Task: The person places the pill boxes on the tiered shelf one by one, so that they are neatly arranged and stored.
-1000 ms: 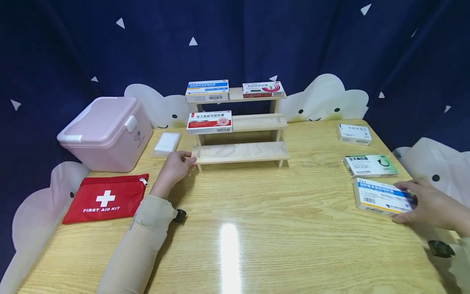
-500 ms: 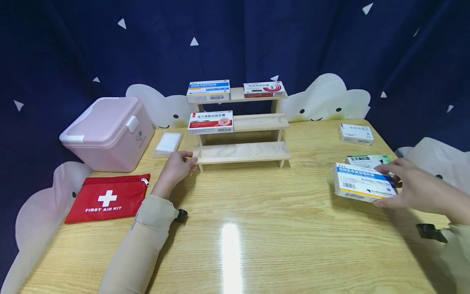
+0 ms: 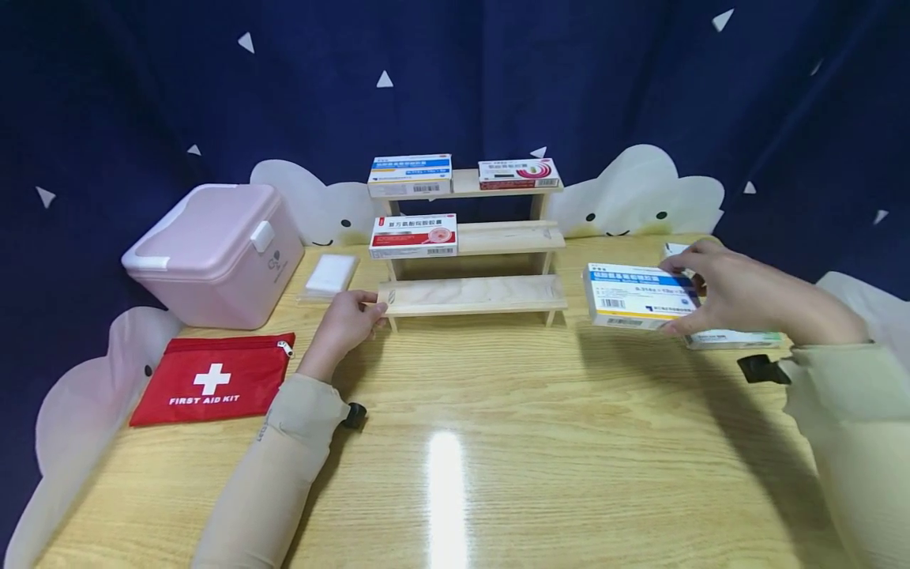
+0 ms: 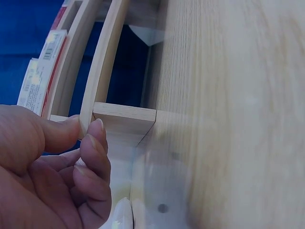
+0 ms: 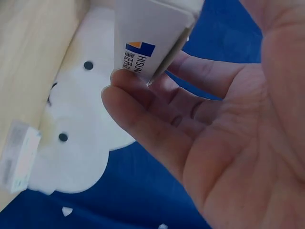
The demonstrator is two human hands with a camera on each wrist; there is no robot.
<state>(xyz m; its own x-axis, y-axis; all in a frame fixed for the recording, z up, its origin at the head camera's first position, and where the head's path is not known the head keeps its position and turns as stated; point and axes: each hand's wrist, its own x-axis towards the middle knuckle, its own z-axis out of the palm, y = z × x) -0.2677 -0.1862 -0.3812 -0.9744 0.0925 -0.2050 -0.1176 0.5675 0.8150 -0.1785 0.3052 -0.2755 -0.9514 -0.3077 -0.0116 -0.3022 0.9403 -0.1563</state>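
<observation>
My left hand [image 3: 347, 325] pinches the left end of the lowest shelf of a three-step wooden display rack [image 3: 472, 295]; the left wrist view shows thumb and fingers on the shelf end [image 4: 97, 78]. Off to the right, my right hand [image 3: 750, 294] grips a white medicine box [image 3: 631, 297] with blue and yellow bands by its right end, above the table. The right wrist view shows one end of that box [image 5: 147, 40] between the fingers. On the rack, a blue-and-white box [image 3: 410, 175] and a red-and-white box [image 3: 519, 172] occupy the top shelf. A red-and-white capsule box [image 3: 414, 236] lies on the middle shelf's left.
Partly hidden behind the right hand are a green-and-white box [image 3: 735, 341] and another white box [image 3: 671, 250]. At left stand a pink lidded case [image 3: 213, 253], a red first aid pouch [image 3: 213, 383] and a white packet [image 3: 332, 275]. A dark curtain [image 3: 455, 87] hangs behind the table.
My right hand has lifted the blue-and-white box off the table at right and carried it left and away from me, toward the rack. My left hand stays on the lowest shelf.
</observation>
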